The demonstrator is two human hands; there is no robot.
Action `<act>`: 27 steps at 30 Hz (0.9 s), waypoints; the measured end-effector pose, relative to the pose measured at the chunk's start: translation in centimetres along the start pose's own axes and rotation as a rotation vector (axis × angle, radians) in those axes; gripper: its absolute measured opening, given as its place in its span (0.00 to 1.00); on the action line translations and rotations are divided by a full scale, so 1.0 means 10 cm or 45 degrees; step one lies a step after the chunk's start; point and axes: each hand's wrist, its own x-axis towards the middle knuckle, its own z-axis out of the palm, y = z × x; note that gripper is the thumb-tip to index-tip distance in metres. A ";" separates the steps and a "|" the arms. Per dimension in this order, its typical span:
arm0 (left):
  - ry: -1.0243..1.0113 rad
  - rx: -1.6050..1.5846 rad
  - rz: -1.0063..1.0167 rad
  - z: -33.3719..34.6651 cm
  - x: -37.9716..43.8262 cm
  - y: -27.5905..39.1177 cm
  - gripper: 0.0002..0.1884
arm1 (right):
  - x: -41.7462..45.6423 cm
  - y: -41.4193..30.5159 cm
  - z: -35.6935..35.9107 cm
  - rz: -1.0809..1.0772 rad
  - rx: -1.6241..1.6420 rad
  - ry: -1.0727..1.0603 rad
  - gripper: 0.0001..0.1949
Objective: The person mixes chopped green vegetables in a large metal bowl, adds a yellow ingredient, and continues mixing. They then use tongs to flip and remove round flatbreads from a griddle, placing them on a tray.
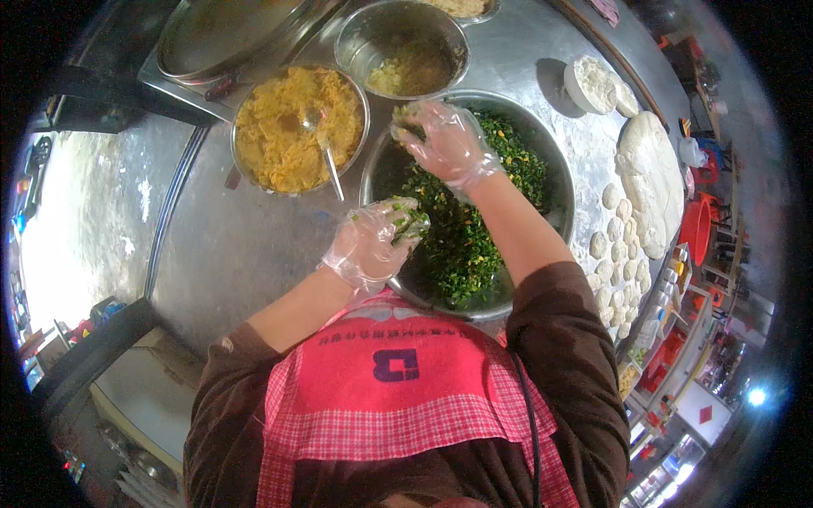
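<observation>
A wide stainless steel bowl (559, 171) in front of me holds chopped leafy greens (460, 254) mixed with small yellow bits. Both my hands wear thin clear plastic gloves. Over the bowl's near left rim, my left hand (371, 241) is half curled, thumb and fingers apart, with green bits clinging to the glove. My right hand (448, 143) reaches over the far left part of the bowl. Its fingers are loosely curled away from the thumb, and food bits stick near the tips.
Left of the greens stands a bowl of yellow filling (273, 146) with a metal spoon (329, 162). Behind is a deep metal pot (349, 60) with pale chopped bits. Rightward are a flour bowl (587, 89), a large dough slab (651, 178) and several small dough pieces (616, 228).
</observation>
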 end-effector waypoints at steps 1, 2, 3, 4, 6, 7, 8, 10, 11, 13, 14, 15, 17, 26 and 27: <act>0.006 0.012 -0.001 0.00 -0.01 -0.02 0.21 | -0.05 -0.03 -0.08 0.025 0.014 -0.099 0.18; 0.028 -0.007 -0.014 0.01 -0.01 -0.04 0.21 | -0.14 -0.04 -0.18 0.052 0.028 -0.198 0.18; 0.046 -0.027 -0.023 0.02 -0.02 -0.05 0.21 | -0.21 -0.03 -0.28 0.083 0.039 -0.295 0.18; 0.063 -0.050 -0.032 0.04 -0.02 -0.06 0.21 | -0.22 0.04 -0.36 0.113 0.074 -0.275 0.16; 0.006 -0.099 -0.003 0.03 0.02 -0.07 0.21 | -0.31 0.57 -0.15 0.486 0.301 -0.136 0.17; -0.021 -0.120 0.004 0.01 0.04 -0.07 0.21 | -0.24 0.60 -0.14 0.525 0.145 -0.254 0.21; -0.024 -0.031 0.042 -0.02 0.04 -0.05 0.21 | -0.18 0.63 -0.13 0.552 -0.019 -0.380 0.25; -0.022 0.157 0.120 -0.09 0.07 0.02 0.21 | -0.03 0.42 -0.19 0.531 -0.136 -0.566 0.32; -0.017 0.081 0.075 -0.10 0.08 0.02 0.22 | -0.02 0.25 -0.19 0.503 -0.097 -0.621 0.34; -0.019 -0.079 -0.012 -0.11 0.07 0.03 0.22 | -0.19 0.07 -0.14 0.201 -0.090 -0.722 0.33; 0.009 -0.049 0.041 -0.08 0.08 -0.06 0.23 | -0.36 -0.03 -0.16 0.050 -0.152 -0.697 0.32; -0.013 -0.058 0.038 -0.09 0.08 -0.06 0.23 | -0.53 -0.13 -0.21 -0.096 -0.218 -0.668 0.31; -0.043 -0.074 0.032 -0.12 0.10 -0.04 0.23 | -0.74 -0.31 -0.37 -0.091 -0.178 -0.753 0.27; -0.046 -0.333 -0.142 0.04 0.14 -0.03 0.30 | -1.16 0.39 -0.16 0.536 -0.310 -0.322 0.31; -0.033 -0.147 -0.103 0.04 0.16 -0.05 0.32 | -1.01 0.22 -0.15 0.616 -0.227 -0.295 0.32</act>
